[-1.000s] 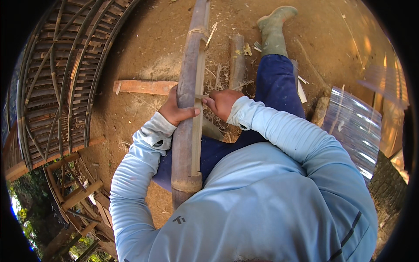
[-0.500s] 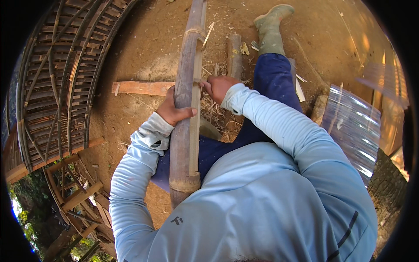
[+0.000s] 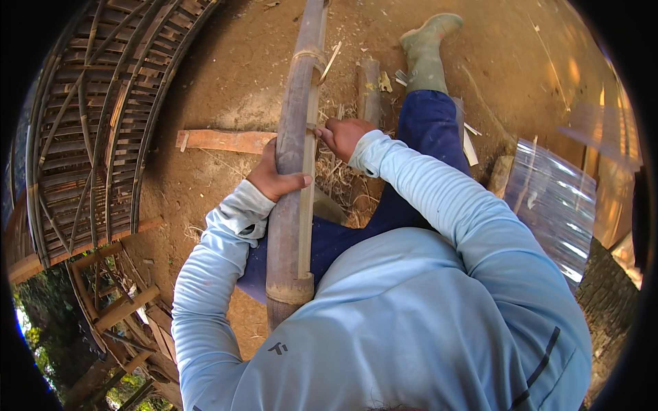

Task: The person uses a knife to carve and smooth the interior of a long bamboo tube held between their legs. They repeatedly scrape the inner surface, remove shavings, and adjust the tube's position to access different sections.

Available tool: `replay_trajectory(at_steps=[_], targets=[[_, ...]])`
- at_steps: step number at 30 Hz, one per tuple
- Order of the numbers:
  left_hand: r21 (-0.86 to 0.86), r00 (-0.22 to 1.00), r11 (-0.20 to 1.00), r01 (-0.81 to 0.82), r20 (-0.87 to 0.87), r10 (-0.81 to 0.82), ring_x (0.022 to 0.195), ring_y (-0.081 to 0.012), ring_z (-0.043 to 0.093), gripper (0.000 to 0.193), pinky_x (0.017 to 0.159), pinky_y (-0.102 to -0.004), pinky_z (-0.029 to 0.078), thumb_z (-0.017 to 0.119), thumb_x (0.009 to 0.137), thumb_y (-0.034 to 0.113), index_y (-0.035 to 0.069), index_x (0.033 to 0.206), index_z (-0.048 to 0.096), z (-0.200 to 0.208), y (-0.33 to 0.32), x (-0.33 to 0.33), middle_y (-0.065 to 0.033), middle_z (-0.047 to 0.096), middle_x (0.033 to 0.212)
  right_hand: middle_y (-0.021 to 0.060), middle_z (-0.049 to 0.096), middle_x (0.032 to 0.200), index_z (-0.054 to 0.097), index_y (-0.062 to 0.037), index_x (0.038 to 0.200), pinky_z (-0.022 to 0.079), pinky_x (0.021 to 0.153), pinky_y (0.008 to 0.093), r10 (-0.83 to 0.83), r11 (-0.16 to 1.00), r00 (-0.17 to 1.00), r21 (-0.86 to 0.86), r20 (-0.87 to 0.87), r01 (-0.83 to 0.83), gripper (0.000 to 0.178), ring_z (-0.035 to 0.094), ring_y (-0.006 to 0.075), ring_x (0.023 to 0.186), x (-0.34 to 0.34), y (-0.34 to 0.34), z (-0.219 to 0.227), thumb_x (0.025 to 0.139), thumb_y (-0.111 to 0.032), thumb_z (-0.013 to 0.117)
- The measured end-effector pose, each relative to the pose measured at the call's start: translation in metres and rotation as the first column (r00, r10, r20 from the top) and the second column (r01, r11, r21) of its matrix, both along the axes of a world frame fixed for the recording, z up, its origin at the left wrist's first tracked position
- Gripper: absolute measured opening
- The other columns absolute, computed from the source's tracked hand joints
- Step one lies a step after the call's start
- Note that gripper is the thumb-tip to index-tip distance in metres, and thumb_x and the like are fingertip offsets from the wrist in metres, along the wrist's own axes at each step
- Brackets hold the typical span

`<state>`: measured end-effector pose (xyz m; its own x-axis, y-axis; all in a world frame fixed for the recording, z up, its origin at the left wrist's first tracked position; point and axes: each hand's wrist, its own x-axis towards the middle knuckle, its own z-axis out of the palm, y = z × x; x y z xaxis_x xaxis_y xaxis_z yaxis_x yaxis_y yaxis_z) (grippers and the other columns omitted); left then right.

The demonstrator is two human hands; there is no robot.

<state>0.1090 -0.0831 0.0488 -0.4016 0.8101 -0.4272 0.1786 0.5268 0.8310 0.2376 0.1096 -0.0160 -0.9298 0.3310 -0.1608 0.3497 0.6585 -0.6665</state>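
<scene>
The left hand [image 3: 274,175] is clamped on a bamboo pole [image 3: 291,137], thumb on top (its other fingers mostly hidden). Across the pole, the right hand [image 3: 348,139] curls against the slotted side; whether it grips anything, I cannot tell. Beyond both hands, the pole runs out of view.

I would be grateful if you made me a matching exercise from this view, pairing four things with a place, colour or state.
Column one:
1. left hand
2. right hand
3. rubber boot
4. corrugated sheet

Column two:
A. transparent and shiny
B. curled, at the right-hand edge of the bamboo pole
C. dull green
D. thumb laid across the pole

Right pairs: 1-D, 2-B, 3-C, 4-A.
</scene>
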Motion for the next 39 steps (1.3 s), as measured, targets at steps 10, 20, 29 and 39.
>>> replay_trajectory(at_steps=[10, 20, 29, 39], targets=[[0.021, 1.000, 1.000, 0.013, -0.009, -0.013, 0.121, -0.0307, 0.053, 0.108, 0.105, -0.0395, 0.043, 0.087, 0.067, 0.028, -0.009, 0.146, 0.023, -0.004, -0.001, -0.002, -0.0237, 0.052, 0.131, 0.0253, 0.069, 0.094, 0.065, -0.0044, 0.102, 0.050, 0.083, 0.0526, -0.028, 0.999, 0.999, 0.027, 0.033, 0.027, 0.052, 0.065, 0.0452, 0.092, -0.015, 0.013, -0.010, 0.103, -0.049, 0.038], [-0.010, 1.000, 1.000, 0.000, -0.020, 0.000, 0.122, -0.0316, 0.053, 0.110, 0.106, -0.0397, 0.043, 0.087, 0.067, 0.029, -0.009, 0.147, 0.022, 0.003, 0.002, 0.002, -0.0244, 0.051, 0.132, 0.0254, 0.068, 0.103, 0.066, -0.0049, 0.106, 0.048, 0.089, 0.0520, -0.070, 0.997, 0.994, 0.030, 0.085, 0.068, 0.055, 0.063, 0.0453, 0.099, -0.037, 0.041, -0.018, 0.103, -0.051, 0.036], [0.002, 0.998, 1.000, 0.028, -0.053, -0.028, 0.123, -0.0315, 0.052, 0.111, 0.106, -0.0394, 0.042, 0.087, 0.066, 0.030, -0.010, 0.146, 0.021, 0.000, -0.002, 0.000, -0.0251, 0.051, 0.132, 0.0267, 0.068, 0.103, 0.065, -0.0046, 0.109, 0.047, 0.090, 0.0522, -0.080, 0.995, 0.994, 0.069, 0.072, 0.075, 0.056, 0.063, 0.0459, 0.098, -0.059, 0.065, -0.026, 0.104, -0.051, 0.033], [0.003, 0.998, 1.000, -0.018, 0.056, 0.017, 0.125, -0.0317, 0.051, 0.114, 0.108, -0.0393, 0.040, 0.087, 0.066, 0.032, -0.011, 0.147, 0.019, 0.001, 0.000, -0.005, -0.0249, 0.051, 0.133, 0.0274, 0.068, 0.101, 0.069, 0.0001, 0.102, 0.047, 0.091, 0.0503, -0.029, 0.984, 0.998, -0.172, 0.058, 0.038, 0.064, 0.063, 0.0460, 0.099, -0.073, 0.087, -0.041, 0.103, -0.053, 0.033]])
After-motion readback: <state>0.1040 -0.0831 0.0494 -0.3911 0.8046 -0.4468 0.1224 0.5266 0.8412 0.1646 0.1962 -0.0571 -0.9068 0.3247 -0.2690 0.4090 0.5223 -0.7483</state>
